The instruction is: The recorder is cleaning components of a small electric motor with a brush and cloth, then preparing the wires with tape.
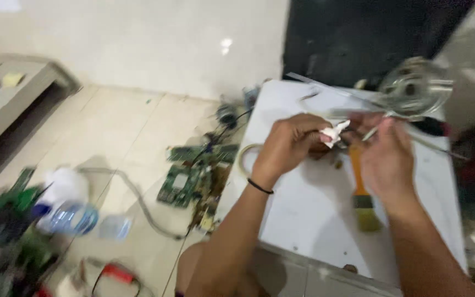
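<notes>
Pinching a crumpled white wad (333,133) in the left hand (290,146), the person works it against a thin metal tool (374,129) gripped in the right hand (386,157), over the white tabletop's (309,209) far edge; wiping seems underway, needing steady fingers.

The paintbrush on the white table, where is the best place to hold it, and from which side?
Grip the paintbrush by its orange handle, coming from above. It lies flat, bristles toward the person, handle pointing away under the right hand. The handle is long and partly bare, so probably easiest there.
</notes>
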